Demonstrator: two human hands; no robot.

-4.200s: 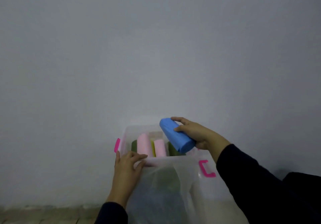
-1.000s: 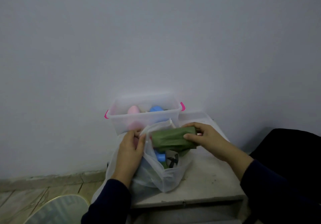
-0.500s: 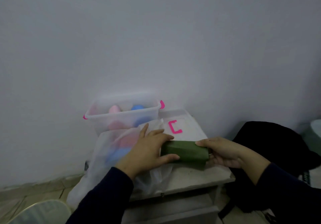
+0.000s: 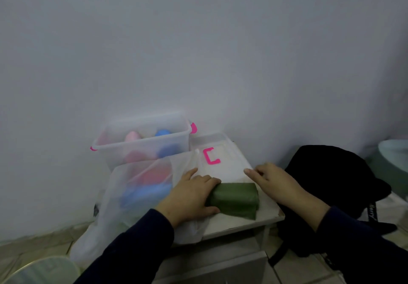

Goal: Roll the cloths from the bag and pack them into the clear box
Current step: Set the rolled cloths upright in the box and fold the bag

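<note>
Both arms are covered by long dark navy sleeves of a soft, plain fabric with no print, stripe or logo visible. The left sleeve [image 4: 132,246] ends at the wrist in a simple, slightly gathered cuff; the right sleeve [image 4: 362,246] ends the same way, its cuff edge sitting just behind the wrist. Both hands, the left hand [image 4: 189,197] and the right hand [image 4: 278,182], are bare: no gloves. No ring, watch or bracelet can be made out, though the picture is soft and dim.
</note>
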